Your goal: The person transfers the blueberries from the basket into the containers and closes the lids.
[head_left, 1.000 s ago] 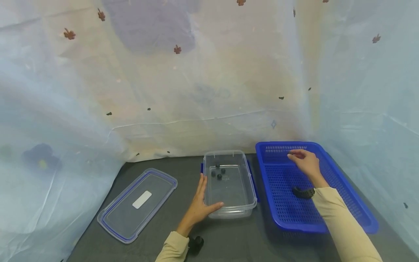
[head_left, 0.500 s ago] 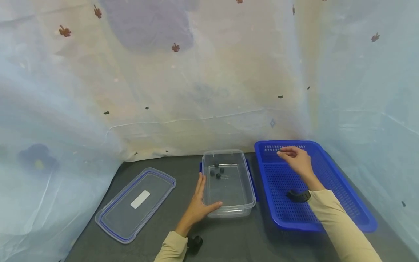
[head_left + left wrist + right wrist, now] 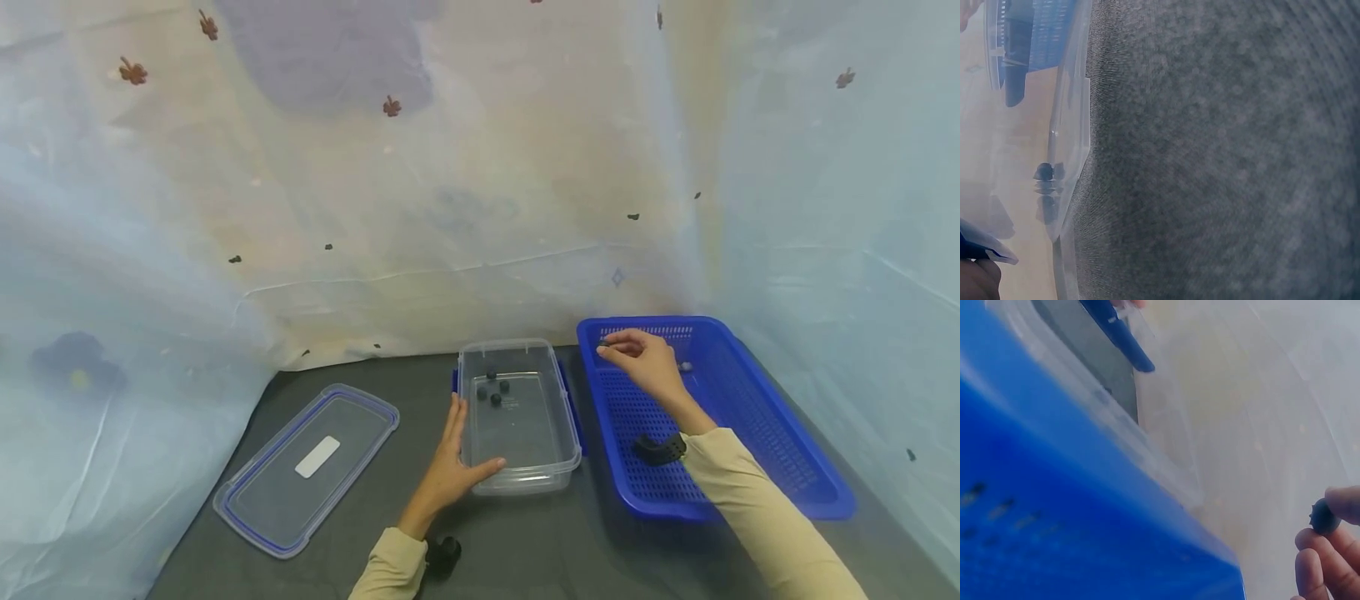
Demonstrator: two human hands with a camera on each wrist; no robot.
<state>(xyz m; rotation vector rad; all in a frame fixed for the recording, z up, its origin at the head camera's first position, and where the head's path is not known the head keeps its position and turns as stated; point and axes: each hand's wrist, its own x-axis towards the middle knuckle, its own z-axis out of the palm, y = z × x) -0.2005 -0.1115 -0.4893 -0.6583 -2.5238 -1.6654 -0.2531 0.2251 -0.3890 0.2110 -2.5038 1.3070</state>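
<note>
My right hand (image 3: 647, 364) pinches a blueberry (image 3: 1324, 517) between thumb and fingertips; its crown shows in the right wrist view. The hand is over the left part of a blue perforated basket (image 3: 626, 492). Another small round berry (image 3: 685, 367) lies in the basket behind the hand. With fingers straight and thumb spread, my left hand (image 3: 447, 475) rests at the left side and near corner of a clear plastic container (image 3: 536, 442). Several blueberries (image 3: 496, 400) lie on its bottom, toward the far left. Blue clips hang at the container's sides.
A clear lid (image 3: 270, 500) with a blue seal and a white label lies on the dark grey cloth (image 3: 525, 558) at the left. Patterned sheeting (image 3: 450, 208) rises behind and at both sides. A black camera strap (image 3: 660, 450) is on my right wrist.
My right hand has moved left across the basket with the blueberry, uncovering the berry behind it. The left hand stays at the container. The head view has shifted slightly.
</note>
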